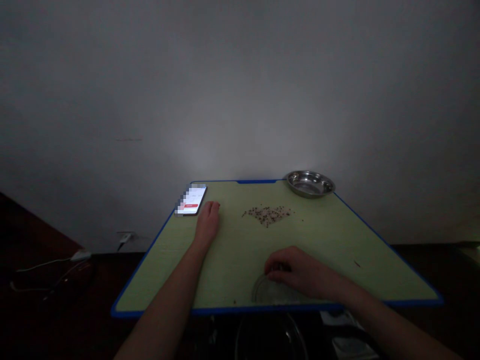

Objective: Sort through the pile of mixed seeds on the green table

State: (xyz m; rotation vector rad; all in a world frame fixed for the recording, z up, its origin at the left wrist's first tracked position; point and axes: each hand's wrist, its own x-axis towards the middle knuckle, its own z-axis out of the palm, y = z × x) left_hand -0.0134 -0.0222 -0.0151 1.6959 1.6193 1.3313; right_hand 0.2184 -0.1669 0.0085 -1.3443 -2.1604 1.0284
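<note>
Small dark grains (268,215), like beans or seeds, lie scattered in a loose patch at the middle of the green table, between and beyond my hands. My left hand (208,222) rests on the table left of the grains, near a lit phone (193,200). Its fingers are curled together; anything inside them is hidden. At the near edge, my right hand (290,270) is over a clear, rounded dish or lid (264,291), part of which it covers. Thumb and fingers there are curled towards each other, and what they pinch, if anything, is too dark to make out.
A shallow steel bowl (310,184) stands at the table's far right corner. The green tabletop (330,240) has a blue rim and stands near a grey wall. A thin dark sliver (357,264) lies on the right. Cables and a plug (80,256) are at the lower left.
</note>
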